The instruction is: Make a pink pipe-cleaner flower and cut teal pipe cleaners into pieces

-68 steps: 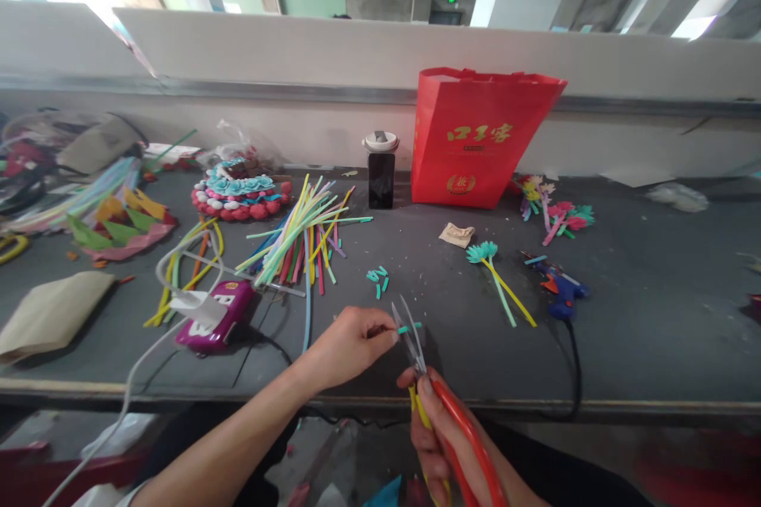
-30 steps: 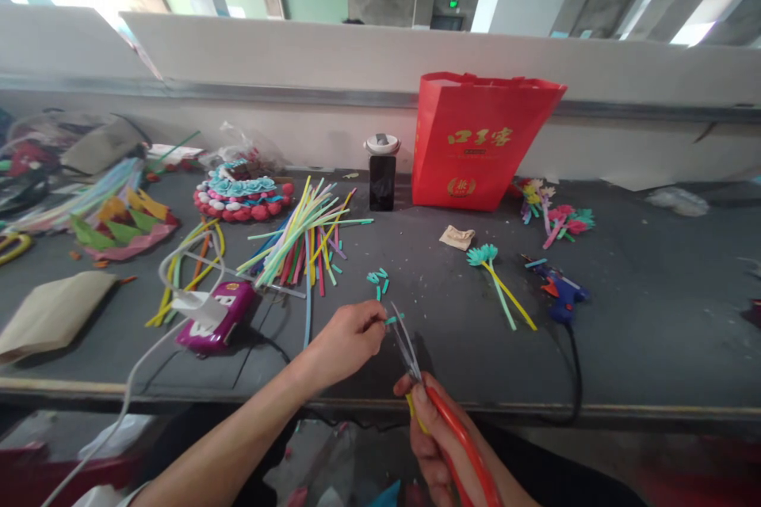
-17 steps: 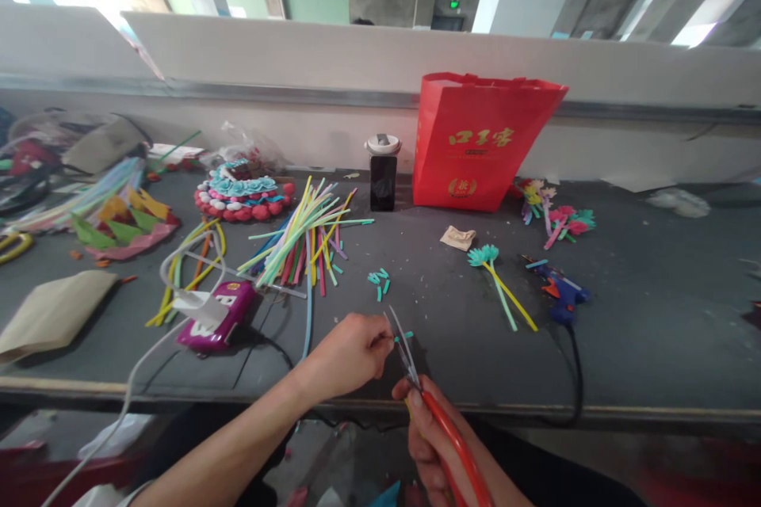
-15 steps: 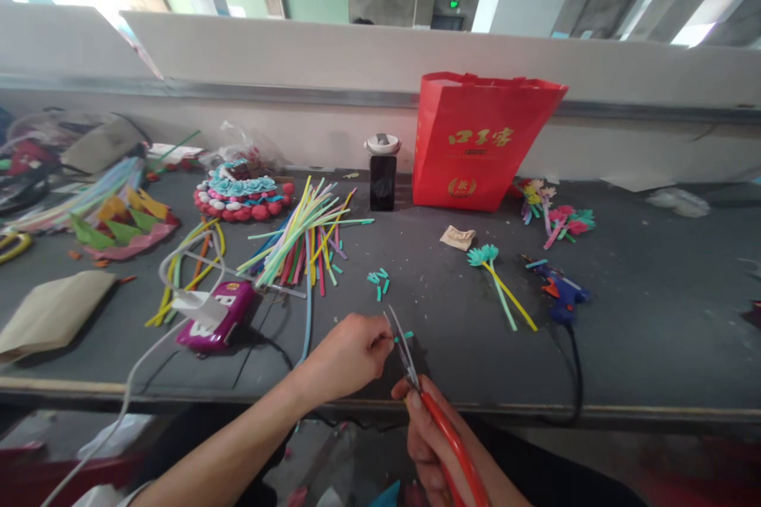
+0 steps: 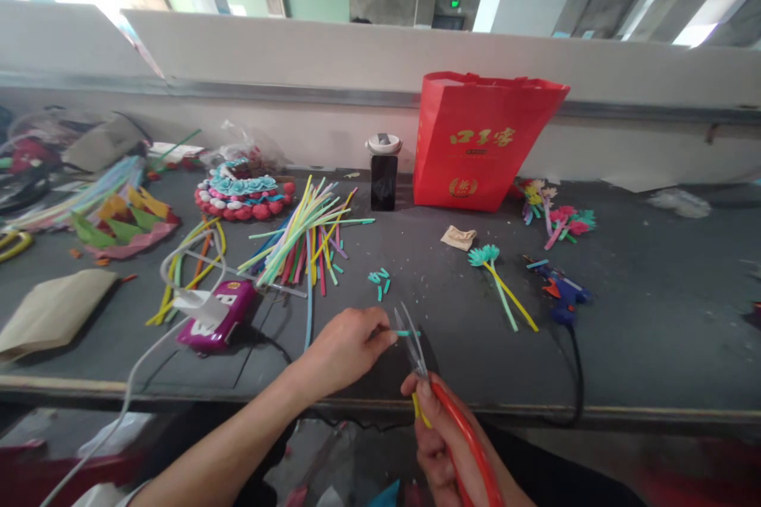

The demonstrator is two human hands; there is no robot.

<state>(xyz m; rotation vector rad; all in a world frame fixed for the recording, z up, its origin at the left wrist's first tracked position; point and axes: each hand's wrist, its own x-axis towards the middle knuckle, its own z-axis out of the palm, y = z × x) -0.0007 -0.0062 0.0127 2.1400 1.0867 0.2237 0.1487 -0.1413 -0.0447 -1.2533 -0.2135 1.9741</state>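
Observation:
My left hand (image 5: 345, 347) pinches a short teal strip (image 5: 407, 333) near the table's front edge. The strip's free end pokes between the open blades of the scissors (image 5: 413, 342). My right hand (image 5: 443, 444) grips the scissors by their red and yellow handles, low in the view. Several cut teal pieces (image 5: 379, 280) lie on the dark table (image 5: 642, 317) just beyond my hands. A spread of coloured strips (image 5: 303, 238) lies farther back to the left.
A red bag (image 5: 481, 141) stands at the back beside a dark bottle (image 5: 383, 173). A teal flower on yellow stems (image 5: 496, 273) and a blue glue gun (image 5: 559, 289) lie to the right. A purple device (image 5: 217, 315) with cables sits to the left, behind it a round flower piece (image 5: 241, 194).
The left hand moved a little toward the front edge, still pinching the teal strip. The scissor blades have opened around it again.

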